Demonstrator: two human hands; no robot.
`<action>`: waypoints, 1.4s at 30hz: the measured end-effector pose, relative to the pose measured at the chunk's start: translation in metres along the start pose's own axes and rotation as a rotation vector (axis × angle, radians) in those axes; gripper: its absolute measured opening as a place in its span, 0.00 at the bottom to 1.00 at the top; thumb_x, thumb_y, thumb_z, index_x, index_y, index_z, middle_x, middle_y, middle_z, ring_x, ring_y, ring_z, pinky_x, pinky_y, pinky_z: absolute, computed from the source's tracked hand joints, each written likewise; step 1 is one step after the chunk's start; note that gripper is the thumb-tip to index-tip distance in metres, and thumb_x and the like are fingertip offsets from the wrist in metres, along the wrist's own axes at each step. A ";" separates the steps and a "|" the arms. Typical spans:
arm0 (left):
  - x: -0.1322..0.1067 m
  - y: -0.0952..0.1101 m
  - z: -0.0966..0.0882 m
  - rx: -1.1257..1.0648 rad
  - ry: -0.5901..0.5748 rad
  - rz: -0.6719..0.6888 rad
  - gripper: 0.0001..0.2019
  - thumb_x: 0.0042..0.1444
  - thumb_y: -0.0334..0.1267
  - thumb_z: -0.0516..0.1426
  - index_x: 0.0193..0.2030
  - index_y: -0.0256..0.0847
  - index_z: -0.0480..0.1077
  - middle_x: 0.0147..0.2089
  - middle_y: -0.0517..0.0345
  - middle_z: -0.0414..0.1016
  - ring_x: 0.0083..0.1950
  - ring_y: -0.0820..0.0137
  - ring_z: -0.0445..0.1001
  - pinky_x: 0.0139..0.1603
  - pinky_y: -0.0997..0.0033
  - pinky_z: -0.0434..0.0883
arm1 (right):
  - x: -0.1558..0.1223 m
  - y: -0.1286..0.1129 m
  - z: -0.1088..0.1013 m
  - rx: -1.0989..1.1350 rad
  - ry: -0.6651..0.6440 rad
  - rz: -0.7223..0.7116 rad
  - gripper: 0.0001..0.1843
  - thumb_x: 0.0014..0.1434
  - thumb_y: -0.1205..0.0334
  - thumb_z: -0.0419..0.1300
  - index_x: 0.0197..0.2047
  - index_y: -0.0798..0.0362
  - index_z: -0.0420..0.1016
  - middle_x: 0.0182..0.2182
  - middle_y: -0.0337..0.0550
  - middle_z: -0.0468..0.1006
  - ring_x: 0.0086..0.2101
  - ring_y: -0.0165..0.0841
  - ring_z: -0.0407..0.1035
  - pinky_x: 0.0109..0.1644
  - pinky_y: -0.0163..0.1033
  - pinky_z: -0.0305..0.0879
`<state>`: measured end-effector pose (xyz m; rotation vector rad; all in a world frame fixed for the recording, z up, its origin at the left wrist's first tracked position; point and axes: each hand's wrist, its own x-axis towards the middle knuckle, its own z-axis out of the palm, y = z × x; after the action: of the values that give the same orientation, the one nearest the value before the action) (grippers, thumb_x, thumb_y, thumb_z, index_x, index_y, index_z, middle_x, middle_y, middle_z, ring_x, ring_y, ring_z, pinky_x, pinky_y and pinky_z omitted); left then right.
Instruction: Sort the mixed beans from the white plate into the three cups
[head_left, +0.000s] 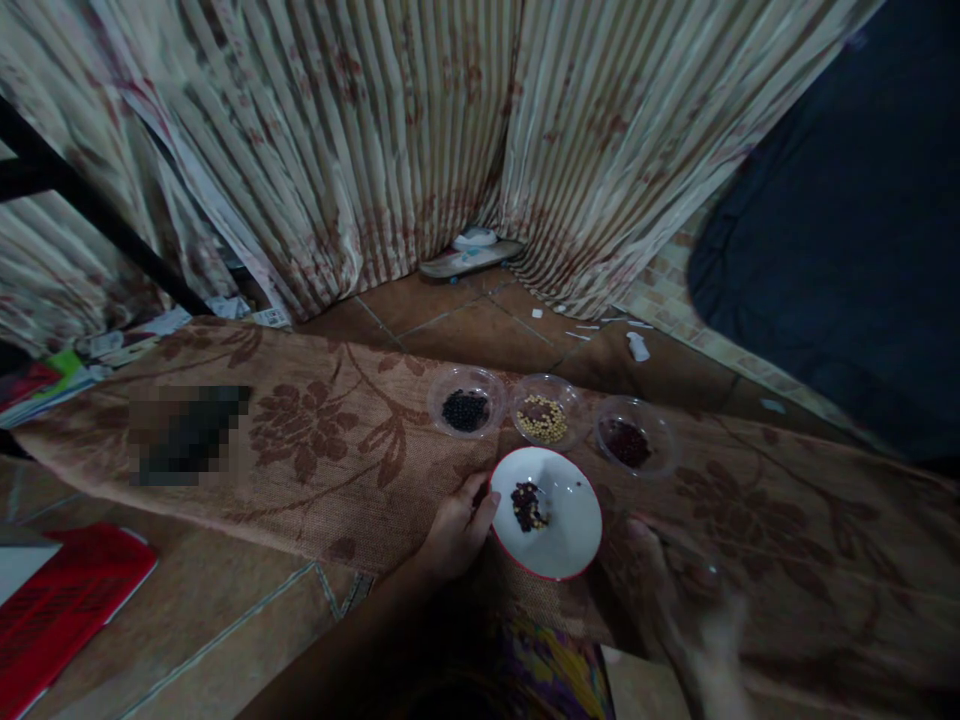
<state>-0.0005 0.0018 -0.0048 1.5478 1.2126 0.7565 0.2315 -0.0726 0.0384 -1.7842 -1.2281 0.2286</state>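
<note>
My left hand [456,532] seems to pinch the left rim of the white bowl [577,510], best held steady and level; my right hand [686,590], right of it, has fingers too blurred to tell.

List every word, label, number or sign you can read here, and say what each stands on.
No text here can be read.
Papers at the left edge: print too small and blurred to read.
Red folder on the floor: no legible lettering.
Pixelated patch on the floral cloth: blurred out, unreadable.
White bowl and three clear cups: no label or marking visible.
</note>
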 end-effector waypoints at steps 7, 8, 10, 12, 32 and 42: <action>0.000 0.002 -0.001 -0.008 0.008 -0.005 0.18 0.62 0.43 0.49 0.56 0.41 0.65 0.48 0.55 0.77 0.42 0.66 0.76 0.43 0.72 0.69 | 0.067 0.021 -0.017 -0.042 0.400 -0.049 0.18 0.52 0.52 0.62 0.35 0.61 0.78 0.33 0.52 0.80 0.35 0.41 0.74 0.43 0.45 0.69; 0.000 0.002 -0.001 -0.006 0.012 -0.001 0.17 0.62 0.43 0.49 0.55 0.41 0.66 0.48 0.55 0.77 0.43 0.66 0.76 0.43 0.71 0.69 | 0.069 0.022 -0.016 -0.014 0.415 -0.040 0.18 0.52 0.52 0.62 0.35 0.61 0.78 0.33 0.53 0.80 0.35 0.40 0.74 0.43 0.45 0.70; 0.000 0.001 0.000 0.000 0.017 0.006 0.17 0.62 0.42 0.49 0.54 0.41 0.66 0.47 0.55 0.77 0.43 0.66 0.75 0.44 0.71 0.69 | 0.064 0.018 -0.012 0.039 0.418 -0.014 0.18 0.51 0.52 0.63 0.36 0.61 0.78 0.33 0.52 0.80 0.34 0.40 0.74 0.43 0.45 0.70; 0.000 0.001 0.000 0.005 0.016 0.007 0.16 0.62 0.42 0.49 0.53 0.41 0.66 0.44 0.55 0.78 0.42 0.67 0.75 0.44 0.71 0.69 | 0.051 0.008 -0.007 0.072 0.365 0.022 0.17 0.50 0.52 0.64 0.34 0.60 0.78 0.32 0.51 0.80 0.34 0.39 0.74 0.43 0.45 0.70; 0.000 -0.002 0.001 0.029 -0.005 0.009 0.18 0.63 0.42 0.48 0.56 0.40 0.64 0.45 0.54 0.77 0.42 0.67 0.75 0.43 0.71 0.69 | -0.023 -0.006 0.030 0.030 -0.229 0.114 0.15 0.55 0.49 0.58 0.34 0.51 0.78 0.36 0.46 0.80 0.39 0.38 0.74 0.42 0.40 0.70; 0.000 -0.005 0.002 0.037 0.002 0.004 0.17 0.62 0.42 0.49 0.55 0.40 0.65 0.43 0.55 0.78 0.40 0.67 0.76 0.42 0.71 0.69 | -0.025 0.003 0.035 0.001 -0.275 0.080 0.15 0.57 0.49 0.57 0.37 0.50 0.77 0.39 0.45 0.79 0.41 0.37 0.74 0.44 0.40 0.68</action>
<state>-0.0004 0.0017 -0.0105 1.5800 1.2311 0.7423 0.2007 -0.0732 0.0087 -1.8463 -1.3468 0.5344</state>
